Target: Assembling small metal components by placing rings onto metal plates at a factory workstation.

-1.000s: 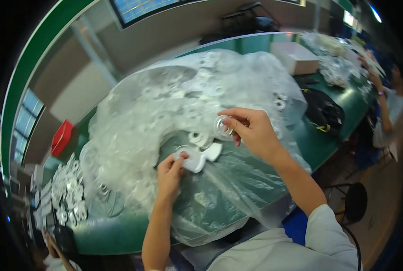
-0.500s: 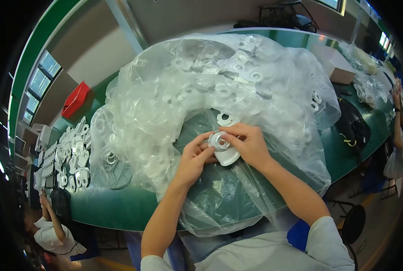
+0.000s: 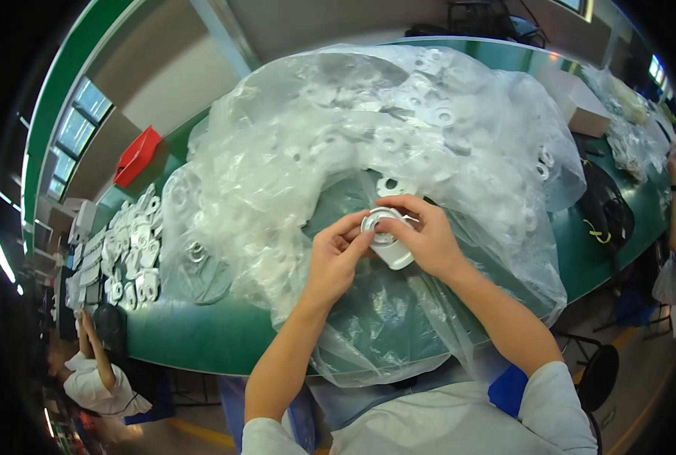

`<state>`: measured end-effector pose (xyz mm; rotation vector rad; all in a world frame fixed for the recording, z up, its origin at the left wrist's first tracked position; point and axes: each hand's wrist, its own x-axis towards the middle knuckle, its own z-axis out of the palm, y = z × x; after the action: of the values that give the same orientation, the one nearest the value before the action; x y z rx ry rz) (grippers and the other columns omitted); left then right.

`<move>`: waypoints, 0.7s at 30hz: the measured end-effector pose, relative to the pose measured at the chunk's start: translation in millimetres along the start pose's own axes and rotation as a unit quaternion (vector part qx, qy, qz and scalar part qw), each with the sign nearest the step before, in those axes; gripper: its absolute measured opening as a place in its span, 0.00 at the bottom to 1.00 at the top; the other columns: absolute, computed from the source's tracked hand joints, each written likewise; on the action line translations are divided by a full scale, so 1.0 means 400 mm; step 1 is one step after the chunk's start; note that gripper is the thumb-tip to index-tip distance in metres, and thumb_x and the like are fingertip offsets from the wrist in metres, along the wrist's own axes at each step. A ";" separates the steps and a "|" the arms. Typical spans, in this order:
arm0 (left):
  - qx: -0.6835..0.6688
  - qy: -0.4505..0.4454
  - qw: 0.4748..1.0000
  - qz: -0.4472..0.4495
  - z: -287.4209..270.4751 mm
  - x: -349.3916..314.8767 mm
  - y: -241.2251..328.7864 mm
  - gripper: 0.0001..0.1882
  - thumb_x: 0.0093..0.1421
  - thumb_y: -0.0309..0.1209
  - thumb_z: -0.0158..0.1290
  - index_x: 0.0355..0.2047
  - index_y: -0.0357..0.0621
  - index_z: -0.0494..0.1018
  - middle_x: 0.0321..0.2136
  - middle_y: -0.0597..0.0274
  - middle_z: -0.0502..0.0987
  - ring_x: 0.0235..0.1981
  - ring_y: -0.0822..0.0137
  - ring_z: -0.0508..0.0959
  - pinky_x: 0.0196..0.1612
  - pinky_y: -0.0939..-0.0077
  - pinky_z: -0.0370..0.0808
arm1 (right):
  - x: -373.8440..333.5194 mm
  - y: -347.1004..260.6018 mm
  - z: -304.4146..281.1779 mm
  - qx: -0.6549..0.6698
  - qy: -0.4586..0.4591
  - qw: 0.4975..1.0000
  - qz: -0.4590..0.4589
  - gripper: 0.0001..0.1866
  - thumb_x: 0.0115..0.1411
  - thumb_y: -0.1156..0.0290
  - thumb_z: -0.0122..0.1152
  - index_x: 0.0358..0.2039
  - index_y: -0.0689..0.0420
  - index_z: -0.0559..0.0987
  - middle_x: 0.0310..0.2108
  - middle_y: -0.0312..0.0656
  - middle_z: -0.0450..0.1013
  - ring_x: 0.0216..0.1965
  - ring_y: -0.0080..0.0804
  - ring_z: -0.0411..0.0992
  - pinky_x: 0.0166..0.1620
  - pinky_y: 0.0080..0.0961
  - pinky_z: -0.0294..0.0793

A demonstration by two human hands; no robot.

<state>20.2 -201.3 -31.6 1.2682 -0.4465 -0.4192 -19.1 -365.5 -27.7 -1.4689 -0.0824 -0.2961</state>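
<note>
Between my two hands I hold a white plastic part (image 3: 398, 256) with a round ring-shaped head and a flat lower lip. My left hand (image 3: 336, 254) pinches its left side with thumb and fingers. On the right, my right hand (image 3: 429, 236) grips the ring, its thumb pressed on the round opening. Just beyond my fingers lies another white part with a hole (image 3: 389, 186). A large clear plastic bag (image 3: 277, 182) spreads around and beneath my hands, and many similar white parts show through it.
Loose white parts (image 3: 133, 246) lie in a group at the left of the green table (image 3: 201, 334). Behind them is a red bin (image 3: 137, 157). A white box (image 3: 578, 106) and a black bag (image 3: 607, 205) are at the right. Other people sit at both sides.
The white part has turned in my hands and its lower lip now points more to the right. My right hand has shifted over the ring. The whole view has moved slightly.
</note>
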 end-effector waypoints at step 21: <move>0.640 0.464 0.611 -0.036 -0.678 -0.204 0.149 0.15 0.50 0.37 0.58 0.34 0.38 0.78 0.24 0.50 0.78 0.27 0.53 0.78 0.35 0.63 0.73 | -0.028 -0.013 0.018 0.096 -0.177 0.966 0.164 0.10 0.61 0.77 0.48 0.42 0.66 0.70 0.34 0.49 0.76 0.27 0.31 0.76 0.30 0.24 0.77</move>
<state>100.5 76.4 -45.0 2.6578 0.3557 0.7242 -30.2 -357.3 -24.4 -1.3029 -0.1504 0.2410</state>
